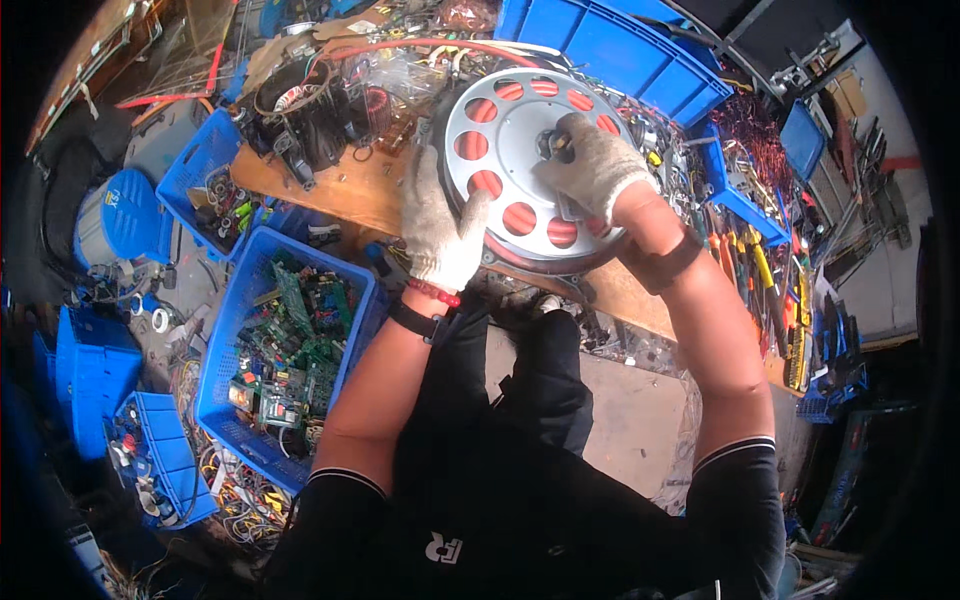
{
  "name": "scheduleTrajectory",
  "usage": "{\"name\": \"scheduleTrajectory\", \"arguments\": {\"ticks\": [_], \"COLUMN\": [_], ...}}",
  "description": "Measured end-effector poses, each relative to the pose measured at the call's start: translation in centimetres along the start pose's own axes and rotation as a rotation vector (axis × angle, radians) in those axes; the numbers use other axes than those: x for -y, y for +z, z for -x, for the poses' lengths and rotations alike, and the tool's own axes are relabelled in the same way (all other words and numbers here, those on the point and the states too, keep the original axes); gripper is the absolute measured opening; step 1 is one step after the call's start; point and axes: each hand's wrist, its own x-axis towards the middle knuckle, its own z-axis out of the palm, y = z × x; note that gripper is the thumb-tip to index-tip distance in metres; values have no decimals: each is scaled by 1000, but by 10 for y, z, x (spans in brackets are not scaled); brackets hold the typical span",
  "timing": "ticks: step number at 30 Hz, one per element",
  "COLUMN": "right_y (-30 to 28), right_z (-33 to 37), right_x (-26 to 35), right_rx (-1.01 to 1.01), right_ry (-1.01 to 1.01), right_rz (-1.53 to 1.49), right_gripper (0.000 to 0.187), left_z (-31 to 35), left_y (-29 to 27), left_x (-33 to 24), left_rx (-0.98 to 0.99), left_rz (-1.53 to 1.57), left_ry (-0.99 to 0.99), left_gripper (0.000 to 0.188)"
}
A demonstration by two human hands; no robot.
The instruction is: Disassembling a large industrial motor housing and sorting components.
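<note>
Clasping a grey reel, left hand clamped at rim, right hand curled on hub

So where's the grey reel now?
In the head view, the grey reel is at upper centre, the left hand at its left rim and the right hand near its hub.

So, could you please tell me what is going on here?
A gloved person is handling a round grey reel with red material showing through its holes. The left hand is at its left edge, thumb over the face; the right hand curls at the dark hub, its exact grip unclear. Nearby, a blue crate holds green circuit boards.
</note>
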Motion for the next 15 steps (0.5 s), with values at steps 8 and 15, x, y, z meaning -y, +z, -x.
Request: {"name": "scheduleTrajectory", "arguments": {"ticks": [8,15], "right_y": [8,-30], "right_z": [1,4], "right_x": [-12,-31], "right_rx": [-220,-374], "right_ry": [-17,-182], "right_rz": [-245,-414], "right_gripper": [41,52], "left_z": [0,-2], "left_y": [0,1], "left_x": [2,0], "left_rx": [5,-3], "left_rz": [-20,-19], "left_ry": [18,40], "left_gripper": [77,74]}}
